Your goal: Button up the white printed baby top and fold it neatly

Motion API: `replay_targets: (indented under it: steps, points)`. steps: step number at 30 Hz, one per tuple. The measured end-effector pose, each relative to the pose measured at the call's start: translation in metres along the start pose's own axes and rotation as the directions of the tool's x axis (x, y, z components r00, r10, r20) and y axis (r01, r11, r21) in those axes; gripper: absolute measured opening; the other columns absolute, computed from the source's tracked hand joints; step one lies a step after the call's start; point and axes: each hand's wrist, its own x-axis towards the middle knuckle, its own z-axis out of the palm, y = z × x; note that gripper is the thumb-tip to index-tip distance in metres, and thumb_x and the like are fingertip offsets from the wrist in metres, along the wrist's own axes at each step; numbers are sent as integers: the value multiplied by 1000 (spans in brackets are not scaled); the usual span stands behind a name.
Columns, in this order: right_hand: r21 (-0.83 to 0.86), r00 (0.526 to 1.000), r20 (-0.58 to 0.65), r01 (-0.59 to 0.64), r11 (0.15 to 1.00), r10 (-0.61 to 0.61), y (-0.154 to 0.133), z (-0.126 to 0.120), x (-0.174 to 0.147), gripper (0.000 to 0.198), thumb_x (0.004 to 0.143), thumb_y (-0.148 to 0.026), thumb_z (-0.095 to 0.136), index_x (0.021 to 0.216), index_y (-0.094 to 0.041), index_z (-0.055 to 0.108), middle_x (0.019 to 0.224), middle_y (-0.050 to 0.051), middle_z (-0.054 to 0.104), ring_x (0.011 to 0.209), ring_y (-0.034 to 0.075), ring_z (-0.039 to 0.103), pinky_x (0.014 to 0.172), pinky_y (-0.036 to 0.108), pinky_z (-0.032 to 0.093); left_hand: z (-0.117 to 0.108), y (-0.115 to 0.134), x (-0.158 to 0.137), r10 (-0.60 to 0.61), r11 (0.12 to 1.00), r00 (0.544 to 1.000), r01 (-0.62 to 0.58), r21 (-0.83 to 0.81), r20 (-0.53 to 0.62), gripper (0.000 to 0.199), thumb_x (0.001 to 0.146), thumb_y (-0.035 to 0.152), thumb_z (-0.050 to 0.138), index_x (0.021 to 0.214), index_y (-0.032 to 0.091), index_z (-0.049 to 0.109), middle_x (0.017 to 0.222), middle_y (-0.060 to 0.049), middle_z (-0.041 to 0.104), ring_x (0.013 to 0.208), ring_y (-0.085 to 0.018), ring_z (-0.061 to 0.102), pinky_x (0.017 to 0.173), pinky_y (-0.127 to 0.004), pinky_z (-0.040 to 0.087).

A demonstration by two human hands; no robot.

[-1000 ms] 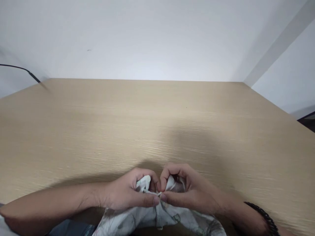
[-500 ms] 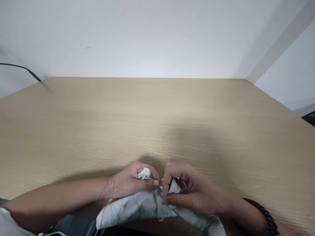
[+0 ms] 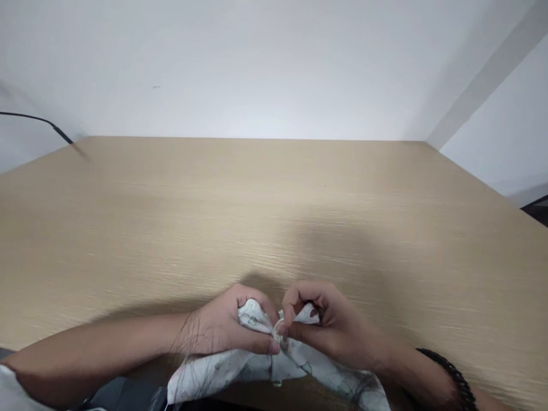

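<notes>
A white cloth (image 3: 226, 368) with a faint green print lies bunched at the near edge of the table, a narrow band (image 3: 276, 371) running down its middle. My left hand (image 3: 233, 325) grips a fold of it, thumb pressed along the front. Close beside it, my right hand (image 3: 323, 328) pinches the cloth with thumb and forefinger near the middle. Between the two sets of fingertips shows a small pale loop or edge (image 3: 278, 328), too small to make out. Part of the cloth hangs below the frame.
The pale wooden table (image 3: 274, 200) reaches back to a white wall (image 3: 274, 68). A black cable (image 3: 32, 117) comes down at the left rear corner. Something dark (image 3: 537, 210) stands at the right edge. Dark grey material (image 3: 124, 394) shows at the lower left.
My right fingertips have risen slightly and come closer to my left thumb. More of the cloth now shows between the hands, and my left thumb has shifted down a little.
</notes>
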Motion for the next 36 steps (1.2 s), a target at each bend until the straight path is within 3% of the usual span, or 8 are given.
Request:
replay_targets:
  steps: [7,17,22,26,29,32,36]
  points:
    - [-41,992,118,40,998,-35,-4,1,-2,14,87,-30,69,82,-17,66,82,3,68,75,13,59,68,25,45,-2,-4,-1,8,1000,1000,-8,-7,24,30,65,30,84,72,13,60,63,3,57,58,-8,47,54,-20,37]
    - [246,974,219,-117,962,63,-4,-6,-2,24,77,-34,77,86,-17,65,86,4,65,82,15,59,73,28,46,-1,1,-4,-16,998,995,9,68,102,37,70,44,80,70,13,61,61,4,53,57,-8,42,51,-20,32]
    - [363,982,171,-139,921,81,-7,-13,-4,21,78,-30,76,86,-17,61,83,4,67,79,14,61,71,27,46,-7,5,-3,45,997,992,-52,57,117,41,83,54,66,77,16,54,67,4,47,62,-9,38,56,-22,31]
    - [196,988,121,-122,973,100,-15,-18,-8,17,86,-32,67,94,-18,61,72,-1,57,61,9,49,56,21,38,-12,8,-4,14,1000,993,-13,-12,117,47,86,63,59,81,18,50,72,3,40,68,-11,36,61,-23,33]
    - [-67,992,123,-1,998,9,-19,-17,-8,16,87,-31,67,97,-19,61,86,2,58,74,12,51,64,23,41,-14,7,-4,-14,997,993,22,-74,114,47,84,64,60,83,18,50,74,3,40,68,-12,36,61,-23,32]
    - [-309,982,181,110,945,-55,-18,-18,-3,25,78,-36,77,91,-20,63,97,2,59,89,15,53,76,26,42,-16,3,-1,-67,991,992,79,-111,111,46,84,63,62,84,18,51,74,3,40,66,-11,36,59,-22,31]
    - [-420,976,210,39,907,56,-16,-22,2,35,75,-46,79,92,-20,64,86,-1,58,76,12,51,65,22,39,-19,1,3,-104,981,991,117,-153,89,45,83,61,64,83,17,53,73,3,46,65,-10,42,60,-21,36]
